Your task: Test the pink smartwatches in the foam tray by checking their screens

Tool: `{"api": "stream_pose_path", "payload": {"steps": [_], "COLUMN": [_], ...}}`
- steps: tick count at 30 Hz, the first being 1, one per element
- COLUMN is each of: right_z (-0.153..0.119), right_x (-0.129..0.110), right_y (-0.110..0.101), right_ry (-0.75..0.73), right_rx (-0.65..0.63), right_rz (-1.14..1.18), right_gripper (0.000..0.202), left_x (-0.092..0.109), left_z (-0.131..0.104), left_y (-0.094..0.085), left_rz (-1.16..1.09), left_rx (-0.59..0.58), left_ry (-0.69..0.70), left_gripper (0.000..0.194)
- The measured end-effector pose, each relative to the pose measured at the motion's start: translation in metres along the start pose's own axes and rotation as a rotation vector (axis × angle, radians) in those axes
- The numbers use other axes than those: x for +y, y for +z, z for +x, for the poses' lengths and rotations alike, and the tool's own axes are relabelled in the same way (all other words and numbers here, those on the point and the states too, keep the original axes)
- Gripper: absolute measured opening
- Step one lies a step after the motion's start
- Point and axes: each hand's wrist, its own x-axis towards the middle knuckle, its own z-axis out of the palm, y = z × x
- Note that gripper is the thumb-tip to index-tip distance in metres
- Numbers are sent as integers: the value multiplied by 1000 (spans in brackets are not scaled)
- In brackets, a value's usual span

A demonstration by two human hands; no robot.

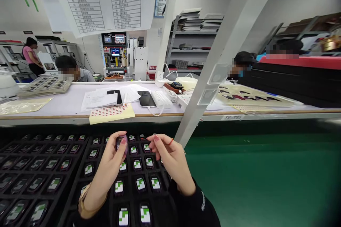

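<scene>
My left hand [114, 158] is closed round a small purple smartwatch body [121, 143], with the thumb across its face. To its right, my right hand [167, 151] is raised with thumb and fingertips pinched together; whatever lies between them is too small to make out. The two hands are apart, both above a black foam tray [106, 184] with rows of pockets. Smartwatch bodies, such as one with a green and white screen [140, 183], sit in those pockets. My forearms hide part of the tray.
A second black tray [39, 170] of smartwatches lies to the left. Beyond stands a bench [71, 106] with a phone [146, 99], papers and a yellow sticker sheet [112, 114]. A slanted metal post [213, 64] rises right of my hands. Several people work further off.
</scene>
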Motion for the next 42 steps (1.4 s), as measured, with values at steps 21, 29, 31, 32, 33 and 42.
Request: {"api": "stream_pose_path", "payload": {"steps": [21,29,31,32,33,42], "right_z": [144,135,134,134,134,139], "right_x": [16,22,21,21,20,11], "right_y": [72,64,63,63,62,65], "right_ry": [-545,-612,-631,-636,-636,-526], "right_rx": [-487,-440,-448,-451,-451,-462], "right_rz": [-1251,-1355,-1362,-1364,-1366,-1412], "right_gripper": [22,20,20,19,19,15], "left_x": [35,30,25,22,20,20], "left_z": [0,6,9,10,11,12], "left_y": [-48,-55,-52,-50,-49,-39], "left_rz": [-860,-1024,-889,-828,-781,-631], "left_rx": [-65,-146,-83,-54,-29,64], "left_ry": [-175,-238,-184,-156,-132,-103], "left_gripper": [36,27,28,30,31,48]}}
